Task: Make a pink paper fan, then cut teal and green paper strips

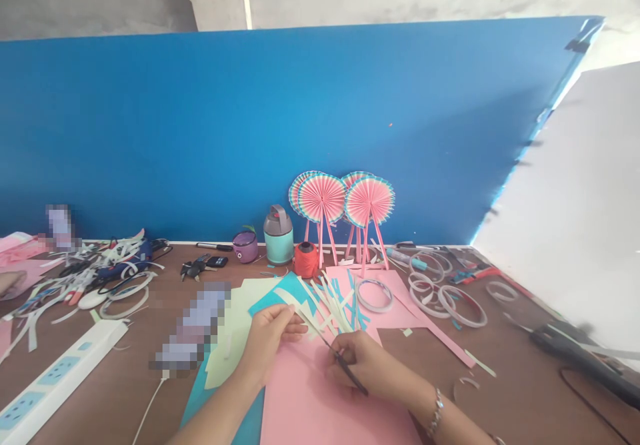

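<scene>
My left hand point(273, 338) pinches the edge of a blue paper sheet point(280, 298) and a bunch of pale paper strips point(327, 308) fanned out over it. My right hand point(363, 365) is closed round a thin dark tool point(345, 365), like a small blade or scissors, whose tip points at the strips. Both hands work above a large pink sheet point(320, 405) on the brown table point(510, 392). Pale green sheets point(235, 338) lie under my left hand.
Pink folded paper fans point(345, 202) lean on the blue board point(250, 132) at the back, beside a red thread spool point(306, 260) and a teal jar point(279, 235). Tape rings point(450, 298) lie right, a black glue gun point(575, 348) far right, a power strip point(55, 378) and paper scraps point(85, 278) left.
</scene>
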The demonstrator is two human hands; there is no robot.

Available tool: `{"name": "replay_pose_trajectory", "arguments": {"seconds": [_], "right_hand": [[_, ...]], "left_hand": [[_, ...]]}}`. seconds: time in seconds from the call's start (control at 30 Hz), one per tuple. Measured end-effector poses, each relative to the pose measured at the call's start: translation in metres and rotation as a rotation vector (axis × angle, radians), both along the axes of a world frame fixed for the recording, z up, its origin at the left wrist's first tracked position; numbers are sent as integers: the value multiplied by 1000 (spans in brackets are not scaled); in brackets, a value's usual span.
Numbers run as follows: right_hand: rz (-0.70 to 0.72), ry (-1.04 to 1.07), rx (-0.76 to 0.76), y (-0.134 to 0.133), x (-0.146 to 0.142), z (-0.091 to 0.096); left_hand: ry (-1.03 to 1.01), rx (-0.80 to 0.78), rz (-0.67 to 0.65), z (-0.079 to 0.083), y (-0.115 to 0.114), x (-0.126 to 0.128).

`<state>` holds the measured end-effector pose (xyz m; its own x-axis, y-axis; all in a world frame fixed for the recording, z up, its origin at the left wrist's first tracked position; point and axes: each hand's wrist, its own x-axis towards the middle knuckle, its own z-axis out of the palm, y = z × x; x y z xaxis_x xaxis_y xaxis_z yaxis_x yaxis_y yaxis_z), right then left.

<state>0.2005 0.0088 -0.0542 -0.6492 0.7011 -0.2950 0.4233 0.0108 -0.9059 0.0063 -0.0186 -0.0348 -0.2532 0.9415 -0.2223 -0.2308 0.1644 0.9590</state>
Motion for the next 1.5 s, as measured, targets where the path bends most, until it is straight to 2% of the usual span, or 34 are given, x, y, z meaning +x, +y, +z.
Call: {"name": "replay_pose_trajectory", "arguments": {"seconds": [0.33, 0.77, 0.97, 1.23, 1.5], "right_hand": [[1, -20, 55, -1, -1, 6], [-5, -16, 36, 1, 2, 3], [-8, 17, -15, 0, 1, 4], [-11, 27, 2, -1, -1, 8], [-17, 2, -20, 0, -1, 5]], "left_hand": [[-25, -1, -18, 1, 0, 0], [19, 50, 23, -3, 2, -3], [24, 70, -5, -7, 3, -4], [1, 41, -26, -1, 1, -1], [-24, 40, -39, -3, 2, -1]]}}
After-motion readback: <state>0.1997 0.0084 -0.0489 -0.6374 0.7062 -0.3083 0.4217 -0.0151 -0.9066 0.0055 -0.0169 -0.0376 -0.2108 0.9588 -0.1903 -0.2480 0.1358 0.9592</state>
